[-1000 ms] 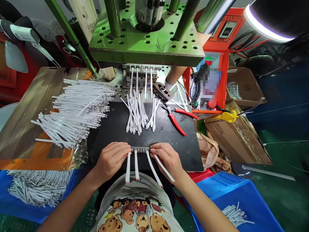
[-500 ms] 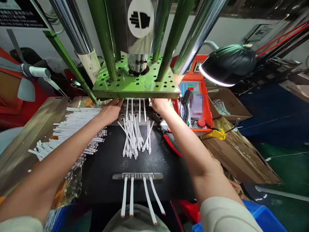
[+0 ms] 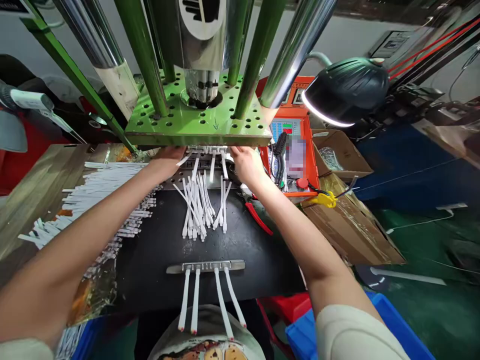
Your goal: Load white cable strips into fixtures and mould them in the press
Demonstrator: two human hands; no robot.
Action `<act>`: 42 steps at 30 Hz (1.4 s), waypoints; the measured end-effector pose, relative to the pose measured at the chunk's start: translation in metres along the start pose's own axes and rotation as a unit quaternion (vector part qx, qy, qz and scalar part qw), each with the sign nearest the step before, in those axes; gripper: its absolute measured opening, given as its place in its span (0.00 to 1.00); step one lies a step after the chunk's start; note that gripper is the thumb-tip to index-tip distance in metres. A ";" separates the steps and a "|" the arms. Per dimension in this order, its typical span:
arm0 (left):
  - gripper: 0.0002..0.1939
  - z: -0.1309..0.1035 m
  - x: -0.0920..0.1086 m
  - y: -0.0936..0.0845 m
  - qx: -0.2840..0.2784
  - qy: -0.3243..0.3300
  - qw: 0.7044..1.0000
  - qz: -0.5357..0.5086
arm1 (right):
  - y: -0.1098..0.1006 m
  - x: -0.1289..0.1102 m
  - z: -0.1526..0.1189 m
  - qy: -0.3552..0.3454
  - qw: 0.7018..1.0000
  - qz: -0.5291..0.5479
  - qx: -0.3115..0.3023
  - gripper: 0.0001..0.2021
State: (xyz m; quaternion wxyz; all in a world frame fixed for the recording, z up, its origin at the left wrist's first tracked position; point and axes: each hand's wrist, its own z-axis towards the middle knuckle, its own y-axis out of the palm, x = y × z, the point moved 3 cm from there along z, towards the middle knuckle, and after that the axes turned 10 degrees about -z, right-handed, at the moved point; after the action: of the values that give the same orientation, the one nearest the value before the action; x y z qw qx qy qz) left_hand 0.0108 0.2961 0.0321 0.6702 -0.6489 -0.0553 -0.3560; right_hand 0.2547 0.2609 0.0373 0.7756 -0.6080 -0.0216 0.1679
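Under the front edge of the green press plate (image 3: 198, 135), my left hand (image 3: 168, 159) and my right hand (image 3: 245, 162) are at the two ends of a metal strip (image 3: 208, 150) with several white cables hanging from it. My fingers close around its ends, partly hidden by the plate. Just in front, a bunch of white cable pieces (image 3: 197, 205) lies on the black table (image 3: 150, 270). Nearer to me rests a second metal strip (image 3: 205, 266) bearing several white cables that point toward me.
A large pile of white cables (image 3: 101, 185) lies at the left. Red-handled pliers (image 3: 258, 217) are beside my right forearm. An orange control box (image 3: 311, 150), a black lamp (image 3: 348, 90) and cardboard boxes (image 3: 348, 225) stand at the right.
The whole view has shifted, so things sit further left. The strip between my hands now shows more below the plate, and its cables hang at different slants.
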 end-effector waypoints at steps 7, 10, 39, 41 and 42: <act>0.17 -0.171 0.078 -0.001 -0.074 0.148 0.982 -0.090 | -0.068 0.016 -0.182 -0.026 0.990 0.134 -0.031 0.11; 0.13 -0.221 0.087 0.008 -0.193 0.088 0.973 -0.088 | -0.081 0.040 -0.247 0.047 0.985 0.115 -0.118 0.13; 0.12 -0.095 0.009 -0.010 0.009 0.180 0.981 0.071 | -0.026 -0.032 -0.087 -0.157 0.985 0.049 -0.056 0.20; 0.15 -0.069 0.001 -0.004 -0.022 0.122 0.988 0.086 | -0.009 -0.020 -0.050 -0.136 0.988 0.018 -0.063 0.18; 0.17 -0.054 -0.004 -0.003 -0.025 0.107 0.990 0.090 | -0.003 -0.014 -0.031 -0.118 0.991 0.019 -0.055 0.18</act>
State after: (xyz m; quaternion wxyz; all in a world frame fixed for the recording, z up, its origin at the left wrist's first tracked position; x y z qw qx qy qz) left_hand -0.0142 0.2484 0.0241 0.6851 -0.6260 0.0848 -0.3627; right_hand 0.2495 0.2273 0.0344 0.7293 -0.6263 -0.1110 0.2521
